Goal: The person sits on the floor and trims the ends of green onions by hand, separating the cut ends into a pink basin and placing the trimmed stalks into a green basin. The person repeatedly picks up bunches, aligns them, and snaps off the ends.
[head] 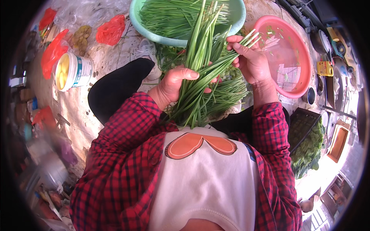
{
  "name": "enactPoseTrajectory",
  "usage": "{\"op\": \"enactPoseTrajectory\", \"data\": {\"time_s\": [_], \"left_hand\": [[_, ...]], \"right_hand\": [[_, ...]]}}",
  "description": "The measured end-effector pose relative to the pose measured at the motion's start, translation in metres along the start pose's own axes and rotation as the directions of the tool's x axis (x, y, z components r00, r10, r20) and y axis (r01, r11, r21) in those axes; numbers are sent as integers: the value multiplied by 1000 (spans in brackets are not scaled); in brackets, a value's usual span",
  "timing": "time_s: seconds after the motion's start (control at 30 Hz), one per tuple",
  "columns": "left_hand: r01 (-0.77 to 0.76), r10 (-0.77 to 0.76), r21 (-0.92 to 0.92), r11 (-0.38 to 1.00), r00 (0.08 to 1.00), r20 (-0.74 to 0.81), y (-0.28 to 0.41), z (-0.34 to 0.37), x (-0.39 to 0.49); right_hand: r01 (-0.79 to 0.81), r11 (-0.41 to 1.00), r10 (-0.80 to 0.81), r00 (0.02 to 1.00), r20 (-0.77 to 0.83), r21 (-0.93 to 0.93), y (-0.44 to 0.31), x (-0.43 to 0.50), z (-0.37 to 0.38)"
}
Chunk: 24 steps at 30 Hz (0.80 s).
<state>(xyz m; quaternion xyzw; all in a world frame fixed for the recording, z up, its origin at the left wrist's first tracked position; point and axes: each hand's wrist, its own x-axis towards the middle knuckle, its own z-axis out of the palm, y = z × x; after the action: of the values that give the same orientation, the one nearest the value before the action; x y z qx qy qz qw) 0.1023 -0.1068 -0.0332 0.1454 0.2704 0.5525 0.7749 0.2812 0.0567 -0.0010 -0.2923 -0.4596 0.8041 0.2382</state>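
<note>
My left hand (pixel 176 82) is closed around a bunch of long green leafy stalks, likely garlic chives (pixel 199 55), whose pale ends point up and away from me. My right hand (pixel 248 57) pinches several stalks near their pale cut ends, to the right of the bunch; these stalks slant back across my left hand. More loose green stalks (pixel 228 93) lie below, between my knees. Beyond my hands, a pale green plastic basin (pixel 179 42) holds a heap of similar stalks.
A pink plastic basin (pixel 307 57) with water and plant scraps stands at the right. Leafy greens (pixel 309 150) lie beside a black crate (pixel 302 124). At the left are a white bucket (pixel 82 70) with yellow contents and red plastic bags (pixel 111 30). My shoe (pixel 147 57) rests near the green basin.
</note>
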Motion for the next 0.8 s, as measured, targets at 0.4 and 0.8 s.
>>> {"op": "enactPoseTrajectory", "data": {"time_s": [0.4,0.8], "left_hand": [[-46,42,188,981,999,26,-1,22,-4],[-122,123,412,903,992,25,-1,19,-6]], "right_hand": [[-29,977,-20,973,-228,-209,0,-14,1],[-183,975,171,980,97,127,37,-29,33]]}}
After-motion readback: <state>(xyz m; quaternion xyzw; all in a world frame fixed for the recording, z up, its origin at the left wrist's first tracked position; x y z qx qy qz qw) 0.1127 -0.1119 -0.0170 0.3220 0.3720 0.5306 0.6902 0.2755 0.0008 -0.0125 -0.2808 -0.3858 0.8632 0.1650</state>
